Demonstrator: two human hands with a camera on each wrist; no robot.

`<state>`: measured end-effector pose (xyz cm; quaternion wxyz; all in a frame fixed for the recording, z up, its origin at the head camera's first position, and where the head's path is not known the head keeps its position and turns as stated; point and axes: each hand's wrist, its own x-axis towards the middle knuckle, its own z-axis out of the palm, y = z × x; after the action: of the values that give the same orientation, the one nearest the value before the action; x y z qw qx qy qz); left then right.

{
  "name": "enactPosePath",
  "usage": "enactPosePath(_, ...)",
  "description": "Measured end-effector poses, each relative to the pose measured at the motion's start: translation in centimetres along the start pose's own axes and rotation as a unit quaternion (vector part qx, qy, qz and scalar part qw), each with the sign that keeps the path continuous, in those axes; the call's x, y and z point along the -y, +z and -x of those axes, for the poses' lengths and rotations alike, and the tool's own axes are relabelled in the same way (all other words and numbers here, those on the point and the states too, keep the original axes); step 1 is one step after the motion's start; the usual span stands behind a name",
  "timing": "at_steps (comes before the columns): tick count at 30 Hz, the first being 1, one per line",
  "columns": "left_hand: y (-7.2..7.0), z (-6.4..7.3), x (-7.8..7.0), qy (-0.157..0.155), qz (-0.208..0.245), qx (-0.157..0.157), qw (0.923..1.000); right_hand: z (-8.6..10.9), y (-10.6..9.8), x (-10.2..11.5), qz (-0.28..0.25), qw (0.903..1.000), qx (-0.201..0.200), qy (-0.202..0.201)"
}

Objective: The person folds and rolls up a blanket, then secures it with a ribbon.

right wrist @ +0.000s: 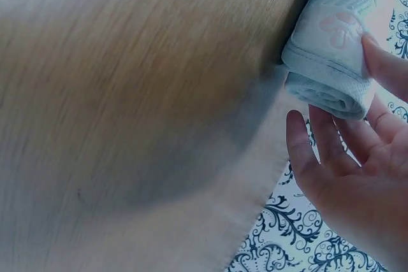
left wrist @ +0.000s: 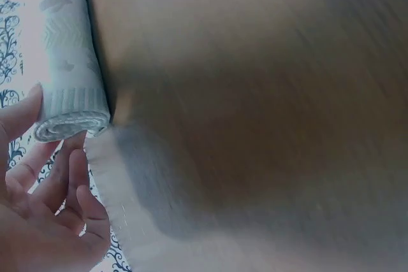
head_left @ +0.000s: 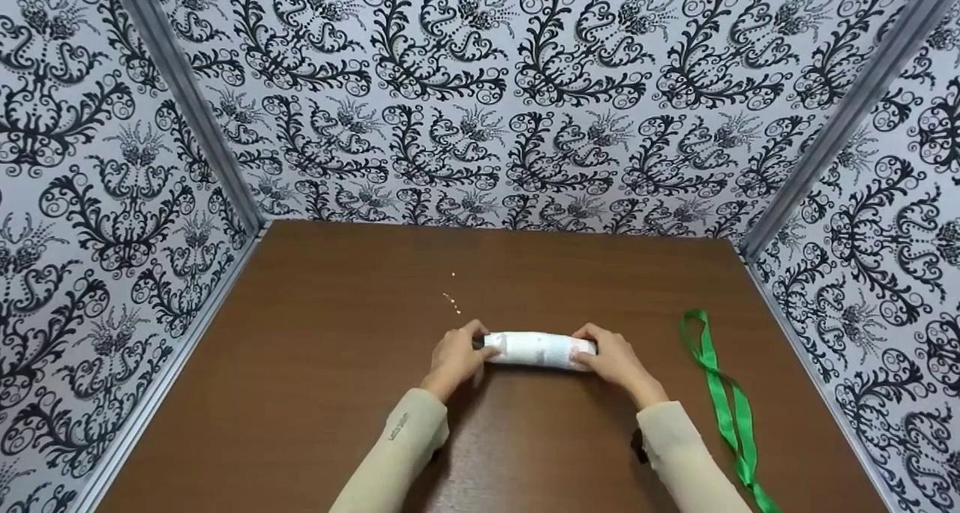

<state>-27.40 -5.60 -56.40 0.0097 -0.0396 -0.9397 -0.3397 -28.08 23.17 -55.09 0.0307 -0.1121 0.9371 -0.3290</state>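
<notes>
A pale rolled cloth (head_left: 534, 349) sits between thumb and bent fingers of the left hand (head_left: 456, 355) and right hand (head_left: 615, 357), each pinching one end, as I watch remotely; to the right, a green ribbon (head_left: 743, 417) trails across the brown table (head_left: 330, 310).

Pale cloth roll (left wrist: 69, 49) between the hands (left wrist: 48, 214), the far one's grip unclear

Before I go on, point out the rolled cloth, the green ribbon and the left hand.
Rolled cloth (head_left: 534, 349): head view, middle of its upper side.
Green ribbon (head_left: 742, 419): head view, on its right-hand strand.
Left hand (head_left: 454, 356): head view, back of the hand.
</notes>
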Motion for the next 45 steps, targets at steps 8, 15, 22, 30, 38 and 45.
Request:
enactPosePath(8,-0.2,-0.5,-0.4,-0.024,0.012,-0.004,0.9996,-0.3,0.0,0.1,-0.019,0.9998,-0.004,-0.003)
enactPosePath(15,-0.1,-0.7,-0.5,-0.043,0.012,-0.007,0.9990,-0.5,0.0,-0.1,-0.020,0.9998,-0.005,-0.009)
enactPosePath(22,0.1,-1.1,-0.4,-0.065,0.021,0.003,0.9977,-0.7,0.2,-0.5,-0.020,0.9997,-0.001,-0.011)
enactPosePath(30,0.0,-1.4,-0.4,-0.074,0.030,0.009,0.9967,-0.9,0.2,-0.7,-0.032,0.9995,0.000,-0.003)
enactPosePath(38,-0.2,-1.5,-0.4,-0.070,0.038,0.016,0.9967,-1.0,0.3,-0.7,-0.051,0.9987,0.008,0.004)
enactPosePath(45,-0.1,-1.8,-0.3,-0.076,0.045,0.018,0.9959,-1.0,0.4,-0.8,-0.051,0.9986,0.012,0.005)
